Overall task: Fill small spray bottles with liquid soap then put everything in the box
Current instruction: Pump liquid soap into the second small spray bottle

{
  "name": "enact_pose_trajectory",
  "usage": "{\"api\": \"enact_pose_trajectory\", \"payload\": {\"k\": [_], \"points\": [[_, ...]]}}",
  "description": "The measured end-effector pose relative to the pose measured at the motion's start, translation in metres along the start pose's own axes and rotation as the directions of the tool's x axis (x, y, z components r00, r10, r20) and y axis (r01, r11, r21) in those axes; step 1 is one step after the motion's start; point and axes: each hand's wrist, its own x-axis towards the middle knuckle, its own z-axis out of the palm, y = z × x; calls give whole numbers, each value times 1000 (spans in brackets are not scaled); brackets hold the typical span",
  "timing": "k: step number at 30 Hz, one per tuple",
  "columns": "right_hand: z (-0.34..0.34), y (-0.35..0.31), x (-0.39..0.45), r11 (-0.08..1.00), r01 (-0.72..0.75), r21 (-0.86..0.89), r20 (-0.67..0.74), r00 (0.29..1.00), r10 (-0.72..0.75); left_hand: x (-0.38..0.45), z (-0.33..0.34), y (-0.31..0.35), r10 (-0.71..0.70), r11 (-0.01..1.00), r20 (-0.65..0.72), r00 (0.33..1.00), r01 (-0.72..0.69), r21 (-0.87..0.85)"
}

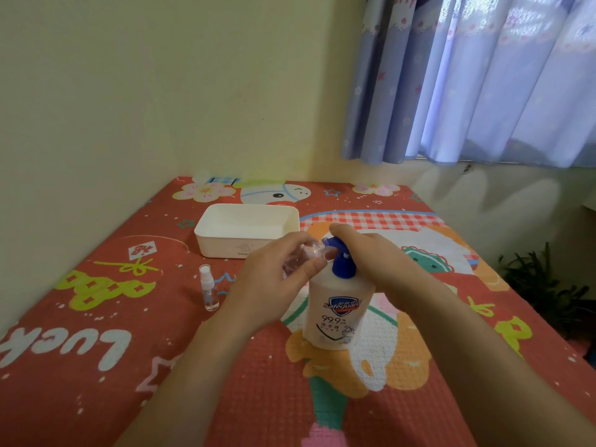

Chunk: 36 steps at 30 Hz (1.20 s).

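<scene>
White box (246, 230) behind soap bottle (337, 312)

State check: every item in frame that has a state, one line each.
Soap bottle: upright on the mat, blue pump on.
Right hand: on the pump head.
Left hand: grips a clear small bottle, tilted, mouth at the nozzle.
Spray bottle: upright, capped, untouched.
Box: open, nothing visible inside.
</scene>
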Motion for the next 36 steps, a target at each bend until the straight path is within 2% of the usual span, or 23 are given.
{"api": "enact_pose_trajectory", "payload": {"k": [5,14,18,29,36], "points": [[2,0,-1,1000,4,-14,13,1000,-4,-2,2,-3,0,1000,-6,1000,0,12],[9,10,-2,996,84,-27,-99,991,-87,-6,7,-8,-12,1000,0,1000,12,-27],[9,11,-1,994,109,-32,-104,988,-112,-8,8,-6,-9,1000,-12,1000,9,-29],[1,0,0,1000,14,-11,-2,1000,-14,-2,3,0,-3,1000,-7,1000,3,4],[4,5,0,1000,8,-10,-13,1000,-9,-3,4,-2,1,1000,-14,1000,-1,10]]}}
